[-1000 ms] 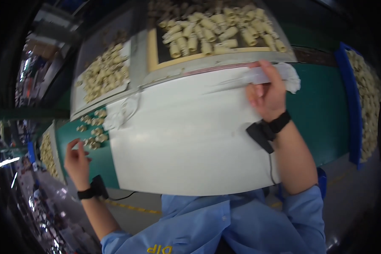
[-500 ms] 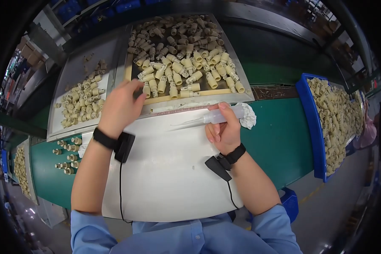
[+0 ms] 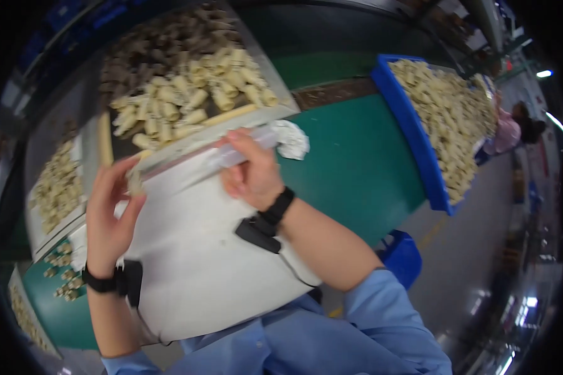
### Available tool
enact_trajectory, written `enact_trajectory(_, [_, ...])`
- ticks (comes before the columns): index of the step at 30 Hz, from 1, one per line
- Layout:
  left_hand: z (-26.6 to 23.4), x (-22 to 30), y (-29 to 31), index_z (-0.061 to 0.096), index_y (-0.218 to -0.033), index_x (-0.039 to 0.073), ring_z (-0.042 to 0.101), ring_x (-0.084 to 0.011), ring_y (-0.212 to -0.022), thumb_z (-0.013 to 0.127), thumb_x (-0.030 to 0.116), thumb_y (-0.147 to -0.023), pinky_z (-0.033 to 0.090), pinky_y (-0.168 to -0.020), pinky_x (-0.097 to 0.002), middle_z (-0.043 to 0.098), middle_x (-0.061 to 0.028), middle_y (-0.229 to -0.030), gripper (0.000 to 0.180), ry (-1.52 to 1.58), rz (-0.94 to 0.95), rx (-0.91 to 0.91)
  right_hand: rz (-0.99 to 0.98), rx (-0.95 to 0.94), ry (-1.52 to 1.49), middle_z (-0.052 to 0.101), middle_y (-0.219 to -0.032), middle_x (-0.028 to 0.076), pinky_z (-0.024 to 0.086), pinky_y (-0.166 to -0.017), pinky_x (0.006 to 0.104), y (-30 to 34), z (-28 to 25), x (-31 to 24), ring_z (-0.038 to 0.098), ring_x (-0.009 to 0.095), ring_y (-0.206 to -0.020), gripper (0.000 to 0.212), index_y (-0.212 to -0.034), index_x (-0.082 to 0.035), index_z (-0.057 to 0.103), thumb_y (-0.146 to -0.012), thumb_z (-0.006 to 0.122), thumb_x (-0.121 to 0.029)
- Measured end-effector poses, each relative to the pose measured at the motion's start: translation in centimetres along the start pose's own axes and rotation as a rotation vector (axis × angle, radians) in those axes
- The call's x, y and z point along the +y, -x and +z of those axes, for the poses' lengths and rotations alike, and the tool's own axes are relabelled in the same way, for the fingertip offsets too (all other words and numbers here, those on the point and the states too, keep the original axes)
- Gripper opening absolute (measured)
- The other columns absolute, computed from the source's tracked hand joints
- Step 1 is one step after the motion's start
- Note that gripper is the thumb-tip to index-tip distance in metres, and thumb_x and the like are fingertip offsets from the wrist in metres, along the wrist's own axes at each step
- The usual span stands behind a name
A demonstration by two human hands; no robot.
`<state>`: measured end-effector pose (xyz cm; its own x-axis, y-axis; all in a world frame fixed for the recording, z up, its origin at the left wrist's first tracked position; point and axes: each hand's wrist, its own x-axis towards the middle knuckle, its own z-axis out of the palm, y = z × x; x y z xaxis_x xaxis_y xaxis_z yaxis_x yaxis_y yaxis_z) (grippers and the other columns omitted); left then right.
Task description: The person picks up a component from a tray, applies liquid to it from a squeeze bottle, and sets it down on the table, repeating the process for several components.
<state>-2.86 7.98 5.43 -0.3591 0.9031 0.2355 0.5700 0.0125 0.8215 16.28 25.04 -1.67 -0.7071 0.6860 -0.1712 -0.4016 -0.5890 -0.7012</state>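
Head view, and the fitting [image 3: 135, 182], kinda blurry, is pinched between thumb and fingers of the left hand [image 3: 111, 212], over the far left part of a white sheet [image 3: 200, 262]. Right hand [image 3: 254, 170] is wrapped round a clear bottle [image 3: 265, 137], a crumpled white wad [image 3: 292, 140] at its right end. Hands are apart from each other. The sheet's on a green bench [image 3: 350, 169], just beside a metal-framed tray [image 3: 261, 65] piled with pale fittings. Off right there's a heaped blue bin [image 3: 416, 147], then grey floor [image 3: 466, 262], bright lamps [image 3: 544, 74] and somebody in pink [image 3: 508, 132].
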Motion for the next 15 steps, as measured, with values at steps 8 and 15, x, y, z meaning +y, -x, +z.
enact_trajectory(8, [2.5,-6.4,5.9,0.058,-0.123,0.004,0.059,-0.0074,-0.09,0.07,-0.012,-0.081,0.049,-0.079,-0.0184,0.057,-0.0018,-0.11,0.046,0.483,-0.288,0.06,0.018,-0.072,0.027,0.04,-0.045,0.001,0.033,-0.034,0.0335,-0.5,0.7,0.0,0.033,0.016,-0.031,0.034,-0.095,-0.008,0.065,-0.1,0.052,-0.04])
enact_trajectory(15, [1.4,-5.2,6.4,0.059,-0.119,0.003,0.063,-0.0069,-0.091,0.072,-0.011,-0.081,0.051,-0.076,-0.0191,0.062,-0.0029,-0.108,0.043,0.424,-0.298,-0.022,-0.007,-0.08,0.004,0.04,-0.045,0.0,0.033,-0.034,0.0326,-0.2,1.4,0.6,0.033,0.016,-0.032,0.04,-0.096,-0.007,0.068,-0.102,0.048,-0.04])
